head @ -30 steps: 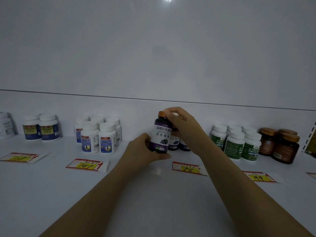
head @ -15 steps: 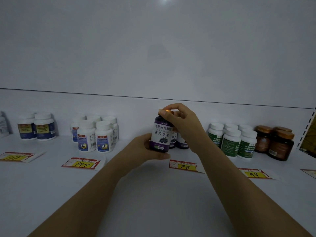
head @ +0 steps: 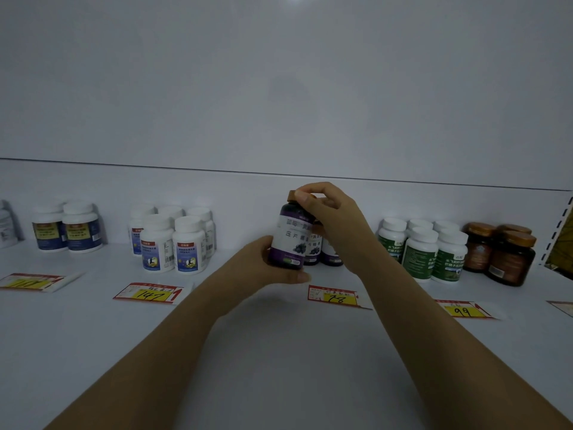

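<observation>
Cap (head: 291, 194) of purple bottle (head: 290, 240) mostly hidden under pinching right hand (head: 339, 226); left hand (head: 263, 265) grips its base.

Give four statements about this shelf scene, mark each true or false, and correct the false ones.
1. The left hand and right hand both hold the purple-labelled bottle. True.
2. Its cap is white. False: it is orange-brown.
3. The price tag lying in front of the held bottle reads 78. True.
4. The brown jars stand at the left end of the shelf. False: they stand at the right end, beside the green-labelled bottles.
</observation>
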The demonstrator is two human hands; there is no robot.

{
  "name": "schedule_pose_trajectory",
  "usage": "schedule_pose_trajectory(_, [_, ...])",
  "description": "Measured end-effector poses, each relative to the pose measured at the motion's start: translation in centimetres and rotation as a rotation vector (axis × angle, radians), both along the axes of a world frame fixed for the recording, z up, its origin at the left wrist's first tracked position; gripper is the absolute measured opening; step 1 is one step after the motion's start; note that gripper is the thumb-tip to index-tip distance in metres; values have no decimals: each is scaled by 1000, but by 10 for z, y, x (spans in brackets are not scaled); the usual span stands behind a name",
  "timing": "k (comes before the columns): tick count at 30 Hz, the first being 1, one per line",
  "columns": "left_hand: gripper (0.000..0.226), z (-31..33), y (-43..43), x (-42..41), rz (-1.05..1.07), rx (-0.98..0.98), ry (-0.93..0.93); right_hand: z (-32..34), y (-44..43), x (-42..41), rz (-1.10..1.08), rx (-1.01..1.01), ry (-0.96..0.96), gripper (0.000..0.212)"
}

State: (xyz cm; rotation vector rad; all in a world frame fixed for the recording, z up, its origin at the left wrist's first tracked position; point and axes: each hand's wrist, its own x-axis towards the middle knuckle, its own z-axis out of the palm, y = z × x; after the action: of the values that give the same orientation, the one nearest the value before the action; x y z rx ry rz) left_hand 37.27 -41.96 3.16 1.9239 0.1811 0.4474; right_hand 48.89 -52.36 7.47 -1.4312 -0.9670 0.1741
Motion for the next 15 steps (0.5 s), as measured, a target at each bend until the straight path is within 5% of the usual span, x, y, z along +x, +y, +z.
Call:
schedule_pose_trajectory(5, [53, -1, 0, 0, -9, -68, 45, -1, 0, 3, 226, 45, 242, 25])
schedule_pose_trajectory(11, [57, -1, -2, 4, 244, 122, 1, -3, 5, -1, -10, -106, 49, 29])
schedule_pose_trajectory(15, [67, 2, 0, 3, 82, -120, 29, 0, -1, 3, 98, 21, 225, 22])
